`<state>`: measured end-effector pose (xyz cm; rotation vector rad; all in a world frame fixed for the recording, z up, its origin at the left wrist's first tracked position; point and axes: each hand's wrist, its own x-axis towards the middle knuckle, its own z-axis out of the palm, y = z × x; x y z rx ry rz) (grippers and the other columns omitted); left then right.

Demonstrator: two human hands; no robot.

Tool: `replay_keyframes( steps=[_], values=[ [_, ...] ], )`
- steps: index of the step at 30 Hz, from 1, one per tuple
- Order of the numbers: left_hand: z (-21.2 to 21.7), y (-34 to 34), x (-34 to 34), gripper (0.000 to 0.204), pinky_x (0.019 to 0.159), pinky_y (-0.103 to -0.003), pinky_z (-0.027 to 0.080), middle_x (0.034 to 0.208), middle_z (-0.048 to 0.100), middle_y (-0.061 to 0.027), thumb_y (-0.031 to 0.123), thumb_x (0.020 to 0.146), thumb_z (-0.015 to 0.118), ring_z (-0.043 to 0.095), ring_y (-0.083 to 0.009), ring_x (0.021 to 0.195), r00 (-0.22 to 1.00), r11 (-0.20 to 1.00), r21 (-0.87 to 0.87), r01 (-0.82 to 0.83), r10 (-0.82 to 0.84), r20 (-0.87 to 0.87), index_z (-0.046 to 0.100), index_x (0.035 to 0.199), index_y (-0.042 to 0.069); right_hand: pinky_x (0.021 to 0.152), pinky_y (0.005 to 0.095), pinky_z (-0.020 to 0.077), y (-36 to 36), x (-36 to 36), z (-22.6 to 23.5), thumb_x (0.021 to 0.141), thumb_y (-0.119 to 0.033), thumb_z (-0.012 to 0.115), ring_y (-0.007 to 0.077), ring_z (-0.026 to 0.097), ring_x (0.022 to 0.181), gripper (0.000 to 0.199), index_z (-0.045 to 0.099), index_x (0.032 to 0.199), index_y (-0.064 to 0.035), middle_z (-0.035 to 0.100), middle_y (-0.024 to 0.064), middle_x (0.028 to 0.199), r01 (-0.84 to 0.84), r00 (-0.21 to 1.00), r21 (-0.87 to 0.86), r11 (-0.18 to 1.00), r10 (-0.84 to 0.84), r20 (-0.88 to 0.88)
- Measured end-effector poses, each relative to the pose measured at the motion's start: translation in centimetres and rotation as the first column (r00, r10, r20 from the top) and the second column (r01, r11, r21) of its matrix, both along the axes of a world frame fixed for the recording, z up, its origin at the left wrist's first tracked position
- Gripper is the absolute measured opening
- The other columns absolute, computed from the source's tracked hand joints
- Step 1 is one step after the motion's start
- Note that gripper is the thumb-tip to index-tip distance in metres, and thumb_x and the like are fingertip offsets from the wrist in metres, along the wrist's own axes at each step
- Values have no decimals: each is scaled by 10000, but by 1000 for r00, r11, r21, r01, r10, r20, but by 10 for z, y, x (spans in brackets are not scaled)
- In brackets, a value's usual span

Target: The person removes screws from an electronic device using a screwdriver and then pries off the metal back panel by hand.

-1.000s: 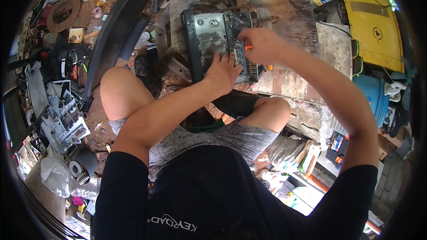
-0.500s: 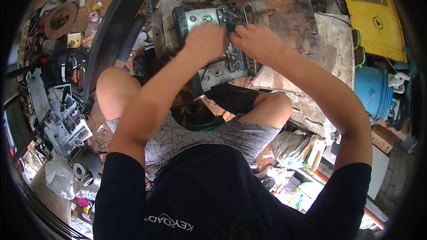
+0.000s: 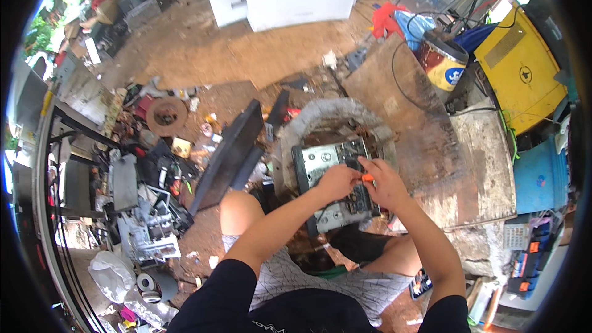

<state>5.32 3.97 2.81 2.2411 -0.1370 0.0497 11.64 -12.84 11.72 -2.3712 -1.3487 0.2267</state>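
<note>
An opened electronic device (image 3: 333, 214), with a silvery metal chassis and a dark side panel, rests on a round grey stone-like ring (image 3: 325, 111). Along its right side runs a dark circuit board (image 3: 353, 150). My left hand (image 3: 338, 182) is over the middle of the device with its fingers closed. What they hold, if anything, is hidden. My right hand (image 3: 385, 186) is closed around a small orange object (image 3: 368, 177), possibly a tool handle, right beside the left fingertips. Its lower end is lost against the board.
Left of the device leans a long black panel (image 3: 223, 157). Scrap metal parts (image 3: 151, 234) and a rusty disc (image 3: 166, 116) lie farther left. A worn wooden board (image 3: 425, 142), a tin bucket (image 3: 444, 65), a yellow case (image 3: 524, 71) and a blue drum (image 3: 540, 176) are on the right.
The view has tilted up and shifted, so more of the yard shows and the device sits lower right. The orange object is now visible at my right fingers. Both hands stay over the board.
</note>
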Motion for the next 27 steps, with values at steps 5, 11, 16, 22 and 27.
replay_keyframes(
  steps=[5,11,16,22,27],
  values=[
    [3,-4,8,165,731,-445,528,827,688,-133,207,773,714,670,-333,847,997,1000,2,-22,22,73,718,901,103,829,480,512,-5,-19,21,894,-288,672,414,613,996,513,511,1297,-15,605,214,1103,241,970,72,968,-243,15],
    [-6,-17,7,272,765,-462,524,796,679,-127,308,785,744,670,-340,859,977,997,7,-82,79,197,691,943,92,768,489,522,-5,-13,15,893,-236,644,415,642,907,366,556,1196,-49,634,203,1008,196,980,-106,975,-192,47],
    [-21,-7,18,238,711,-462,543,827,702,-135,312,826,702,677,-364,811,988,981,127,145,-137,-71,714,966,120,785,472,526,-8,-6,9,863,-195,661,418,615,953,404,556,1232,-69,553,190,1137,-62,989,40,997,56,137],
    [8,2,38,272,705,-413,551,719,703,-62,395,702,808,692,-299,744,992,963,237,124,-117,-44,757,832,162,747,488,529,7,1,15,868,-207,642,416,639,915,339,562,1164,-60,643,199,1020,274,961,-92,957,-267,77],
    [16,18,47,297,799,-427,535,916,730,-54,326,764,774,684,-284,903,962,954,188,232,-197,-189,744,1012,166,778,469,529,-1,17,7,853,-178,653,393,649,912,297,580,1111,-50,661,200,980,50,997,4,999,-50,55]
  ],
)
